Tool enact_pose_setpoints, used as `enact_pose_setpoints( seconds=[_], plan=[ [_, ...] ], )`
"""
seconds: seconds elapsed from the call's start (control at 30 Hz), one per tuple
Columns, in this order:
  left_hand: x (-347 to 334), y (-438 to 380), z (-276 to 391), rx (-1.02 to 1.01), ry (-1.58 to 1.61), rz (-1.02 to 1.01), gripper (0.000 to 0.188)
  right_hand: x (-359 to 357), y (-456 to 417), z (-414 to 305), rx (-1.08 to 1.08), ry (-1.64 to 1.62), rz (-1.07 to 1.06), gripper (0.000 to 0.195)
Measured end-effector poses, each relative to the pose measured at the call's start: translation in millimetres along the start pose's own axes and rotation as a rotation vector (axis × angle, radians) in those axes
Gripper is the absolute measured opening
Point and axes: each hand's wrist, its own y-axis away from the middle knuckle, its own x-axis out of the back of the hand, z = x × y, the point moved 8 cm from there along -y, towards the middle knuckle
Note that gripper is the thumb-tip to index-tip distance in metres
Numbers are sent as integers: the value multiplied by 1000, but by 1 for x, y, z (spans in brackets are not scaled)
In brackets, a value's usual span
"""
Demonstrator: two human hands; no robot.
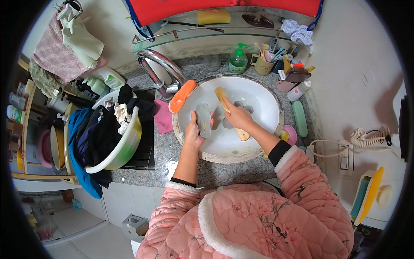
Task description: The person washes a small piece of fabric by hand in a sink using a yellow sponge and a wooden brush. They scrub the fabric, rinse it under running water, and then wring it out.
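My left hand (193, 134) holds a grey shoe insole (203, 119) over the left part of a white washbasin (268, 97). The thumb lies along one edge and fingertips show at the other. In my right hand (239, 117) is a long wooden scrubbing brush (221, 94), apart from that insole; any bristles are hidden underneath. More grey, insole-like pieces (227, 123) lie in the basin below my right hand, seemingly in water. An orange insole-shaped piece (183, 96) rests across the basin's left rim, near the chrome faucet (161, 64).
A tub (137, 139) heaped with clothes (103, 136) stands left of the basin. A pink cloth (163, 116) lies between them. Behind the basin are a green soap dispenser (238, 61) and a toothbrush mug (263, 66). A glass shelf (200, 37) overhangs the back.
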Motion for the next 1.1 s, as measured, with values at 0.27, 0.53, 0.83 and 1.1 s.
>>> enact_pose_setpoints(
  seconds=[0.27, 0.53, 0.83, 1.1],
  plan=[
    [-13, 2, 8, -88, 61, -2, 35, -58, -17, 53, 161, -121, -15, 61],
    [3, -20, -6, -178, -154, 218, 30, -3, 50, -63, 68, -164, -97, 60],
    [7, -23, -9, -43, -137, 205, 36, -20, 69, -62, 82, -105, -133, 60],
    [14, -24, -6, -17, -142, 203, 35, -21, 81, -63, 236, -54, -53, 57]
  ],
)
